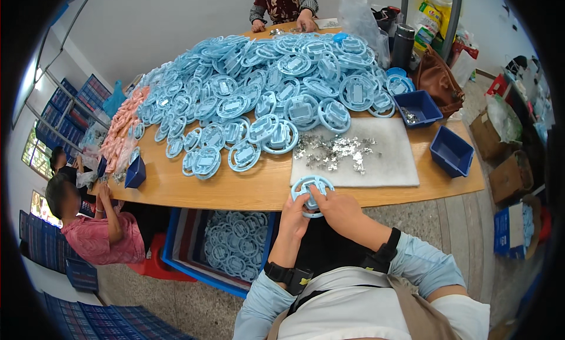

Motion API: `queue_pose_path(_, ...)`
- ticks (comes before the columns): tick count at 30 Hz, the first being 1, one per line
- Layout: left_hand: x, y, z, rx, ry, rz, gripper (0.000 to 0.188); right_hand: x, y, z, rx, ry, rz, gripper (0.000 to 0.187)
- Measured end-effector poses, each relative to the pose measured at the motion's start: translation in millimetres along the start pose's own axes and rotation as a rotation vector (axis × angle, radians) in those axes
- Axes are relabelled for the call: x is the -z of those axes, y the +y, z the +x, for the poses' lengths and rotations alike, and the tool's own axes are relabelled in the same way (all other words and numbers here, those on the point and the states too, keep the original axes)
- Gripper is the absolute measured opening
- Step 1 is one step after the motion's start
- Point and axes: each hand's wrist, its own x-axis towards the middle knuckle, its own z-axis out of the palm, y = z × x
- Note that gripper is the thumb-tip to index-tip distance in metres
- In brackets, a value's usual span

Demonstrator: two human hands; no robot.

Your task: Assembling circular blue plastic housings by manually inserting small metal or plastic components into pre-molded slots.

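Note:
A light-blue round plastic part [313, 181], an outer ring with a crosspiece inside, is held at the table's front edge. My left hand [293, 215] is closed around its left and lower side. My right hand [342, 212] is closed on it from the right, with fingertips pressed onto its middle. Whether a small piece lies under those fingertips is hidden. Just beyond my hands, many small silver metal pieces [344, 152] are scattered over a white mat [391, 163]. A large heap of similar blue parts [294, 63] covers the table behind.
Dark-blue bins [452, 152] stand right of the mat, near a brown bag [438, 78] and black flask [402, 46]. Left of my legs, a blue crate [170, 246] holds more blue parts. Peach parts [125, 119] lie far left. Other people [103, 234] sit around the wooden table [247, 193].

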Motion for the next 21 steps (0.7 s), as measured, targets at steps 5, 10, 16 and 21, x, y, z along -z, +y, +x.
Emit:
queue_pose_path(5, -1.3, 2.0, -2.0, 0.0, -0.003, 0.031, 0.041, 5.3, -4.3, 6.1, 0.028, -0.054, 0.013, 0.051)
queue_pose_path(10, -5.7, 4.7, -7.9, -0.066, -0.032, -0.045, 0.04, 12.6, 20.1, -0.9, 0.1, 0.141, 0.069, 0.048)
queue_pose_path(16, -6.3, 2.0, -14.2, 0.049, -0.012, -0.145, 0.034, 1.5, 34.4, 4.7, -0.272, 0.275, 0.94, 0.017)
queue_pose_path(21, -8.3, 5.6, -19.9, 0.103, -0.009, -0.057, 0.029, 8.5, 35.3, -6.0, -0.259, 0.207, 0.946, 0.026)
